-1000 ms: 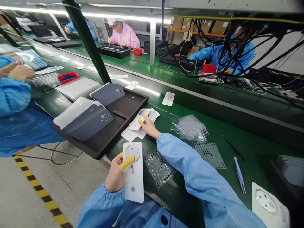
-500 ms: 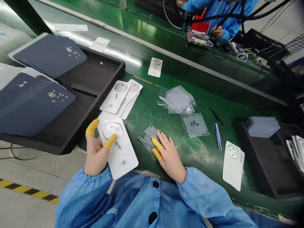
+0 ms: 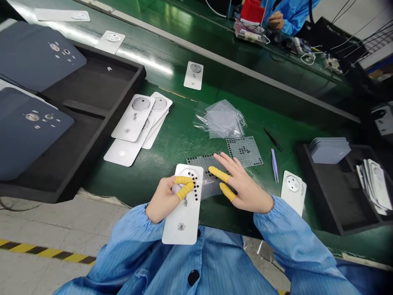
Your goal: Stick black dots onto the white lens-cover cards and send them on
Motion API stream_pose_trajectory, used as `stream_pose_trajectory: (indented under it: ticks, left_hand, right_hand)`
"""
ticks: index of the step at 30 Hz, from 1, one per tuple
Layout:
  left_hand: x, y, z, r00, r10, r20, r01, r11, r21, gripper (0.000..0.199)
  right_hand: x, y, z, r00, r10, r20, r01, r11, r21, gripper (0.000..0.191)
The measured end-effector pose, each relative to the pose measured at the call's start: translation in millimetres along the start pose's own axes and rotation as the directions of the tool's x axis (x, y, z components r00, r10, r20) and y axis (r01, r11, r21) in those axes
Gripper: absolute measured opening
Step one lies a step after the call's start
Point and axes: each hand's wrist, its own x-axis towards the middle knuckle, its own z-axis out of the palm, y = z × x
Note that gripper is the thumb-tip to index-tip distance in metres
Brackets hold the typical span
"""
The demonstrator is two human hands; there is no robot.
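Observation:
My left hand (image 3: 166,199), with yellow covers on thumb and index finger, pinches the left edge of a clear sheet (image 3: 211,186) with black dots. Beneath those fingertips is a white panel (image 3: 181,215) with a round camera plate at its top; its lower end overhangs the table edge. Whether my hidden fingers hold the panel I cannot tell. My right hand (image 3: 242,184), also with two yellow covers, is spread over the sheet's right part, thumb and index apart. Just beyond it lies a second dotted sheet (image 3: 245,151).
White panels (image 3: 132,119) lie stacked at the left, beside a black tray (image 3: 123,92) with dark blue panels. Clear film pieces (image 3: 224,119), black tweezers (image 3: 272,139) and purple tweezers (image 3: 274,165) lie beyond. Another black tray (image 3: 325,196) stands right. A person's hand (image 3: 276,19) shows across the bench.
My left hand has moved right with the white panel and now pinches the dotted sheet over it. My right hand has shifted right and lifted its fingers off the sheet. The view has shifted.

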Motion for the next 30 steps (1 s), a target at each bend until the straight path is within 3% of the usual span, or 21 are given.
stream_pose_trajectory:
  ticks: [3, 5, 10, 14, 23, 26, 28, 30]
  left_hand:
    - [0.2, -5.5, 3.8, 1.000, -0.001, -0.003, 0.001, 1.000, -0.004, 0.024]
    - [-0.7, -8.3, 5.8, 1.000, 0.023, -0.003, -0.023, 1.000, 0.020, 0.022]
    - [-0.4, -14.1, 8.8, 0.977, 0.213, -0.031, -0.203, 0.959, 0.196, 0.016]
    - [2.8, -19.9, 7.8, 0.962, 0.272, 0.004, -0.256, 0.902, 0.348, 0.020]
    - [6.8, -28.8, 3.7, 0.851, 0.511, 0.119, -0.452, 0.599, 0.660, 0.031]
    - [10.7, -29.1, 2.0, 0.855, 0.506, 0.113, -0.432, 0.577, 0.693, 0.028]
    - [11.8, -26.9, -1.5, 0.885, 0.455, 0.102, -0.396, 0.618, 0.679, 0.026]
    - [9.3, -21.5, -9.9, 0.928, 0.372, 0.021, -0.297, 0.704, 0.646, 0.027]
  right_hand:
    - [3.3, -8.3, 7.5, 0.967, -0.001, -0.255, 0.030, 0.994, 0.110, 0.046]
    - [7.1, -14.1, 21.5, 0.931, -0.005, -0.365, 0.072, 0.983, 0.171, 0.034]
    - [17.1, -16.7, 53.9, 0.934, -0.012, -0.356, 0.085, 0.978, 0.190, 0.022]
    - [19.5, -14.1, 56.7, 0.926, -0.011, -0.377, 0.105, 0.967, 0.230, 0.020]
    - [20.0, -12.9, 71.0, 0.927, -0.106, -0.360, 0.145, 0.986, 0.084, 0.018]
    - [25.7, -8.0, 83.9, 0.906, 0.090, -0.413, 0.030, 0.961, 0.275, 0.012]
    - [30.2, -2.6, 90.4, 0.843, 0.304, -0.444, -0.087, 0.891, 0.446, 0.007]
    - [33.2, 0.9, 93.1, 0.781, 0.406, -0.475, -0.106, 0.835, 0.540, 0.006]
